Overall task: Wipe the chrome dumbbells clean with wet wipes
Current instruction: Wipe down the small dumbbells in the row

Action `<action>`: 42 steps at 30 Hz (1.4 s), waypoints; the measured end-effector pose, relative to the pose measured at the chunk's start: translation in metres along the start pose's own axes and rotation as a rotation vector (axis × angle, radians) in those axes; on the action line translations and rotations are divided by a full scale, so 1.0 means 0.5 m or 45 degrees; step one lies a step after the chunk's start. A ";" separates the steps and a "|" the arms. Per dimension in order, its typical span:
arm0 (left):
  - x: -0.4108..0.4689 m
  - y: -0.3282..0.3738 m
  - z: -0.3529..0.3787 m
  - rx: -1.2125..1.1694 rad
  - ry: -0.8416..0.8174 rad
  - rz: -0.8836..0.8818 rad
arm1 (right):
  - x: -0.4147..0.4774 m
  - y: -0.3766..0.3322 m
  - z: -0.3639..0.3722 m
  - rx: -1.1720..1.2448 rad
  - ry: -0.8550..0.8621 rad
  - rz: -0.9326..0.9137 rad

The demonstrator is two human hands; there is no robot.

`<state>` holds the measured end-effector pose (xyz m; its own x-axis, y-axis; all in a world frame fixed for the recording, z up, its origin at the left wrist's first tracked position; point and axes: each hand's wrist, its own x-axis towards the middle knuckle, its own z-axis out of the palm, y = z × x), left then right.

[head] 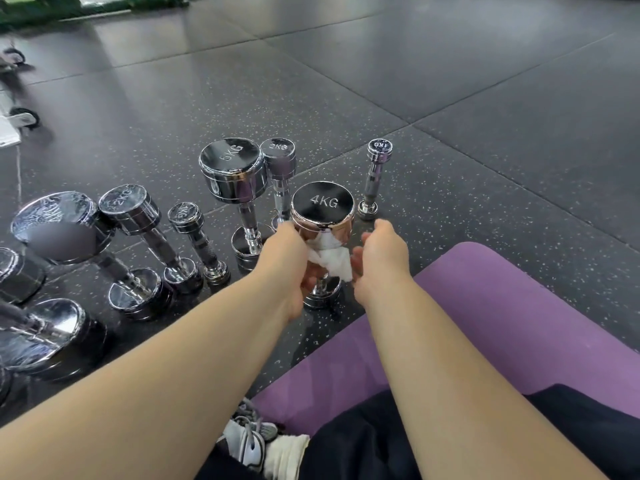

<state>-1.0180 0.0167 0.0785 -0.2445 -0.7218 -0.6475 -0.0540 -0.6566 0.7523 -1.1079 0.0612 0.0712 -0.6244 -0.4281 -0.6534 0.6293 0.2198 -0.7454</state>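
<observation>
Speckled rubber floor (450, 98), upright 4KG dumbbell (322, 206), left hand (285, 261) gripping wipe (334, 261)

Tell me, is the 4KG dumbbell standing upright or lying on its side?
Upright: the 4KG dumbbell stands on its lower head, marked end up.

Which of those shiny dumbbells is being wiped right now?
The upright 4KG dumbbell nearest the purple mat: the left hand holds a white wipe against its handle. The others are untouched.

Black clothing (363, 445), grey sneaker (251, 436) (white sock (285, 457))
</observation>
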 end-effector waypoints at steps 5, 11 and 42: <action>-0.030 0.006 0.001 -0.147 -0.056 0.120 | -0.045 -0.002 -0.036 0.257 -0.484 0.343; -0.022 0.027 -0.026 -0.005 -0.065 0.077 | -0.037 -0.021 -0.033 0.494 -0.497 0.213; 0.002 0.038 -0.005 0.007 -0.021 0.213 | 0.001 -0.054 0.009 0.361 -0.354 -0.001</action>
<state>-1.0169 0.0028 0.0918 -0.2665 -0.8172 -0.5110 -0.0161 -0.5263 0.8501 -1.1231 0.0510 0.0917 -0.5006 -0.6575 -0.5631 0.7557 -0.0147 -0.6548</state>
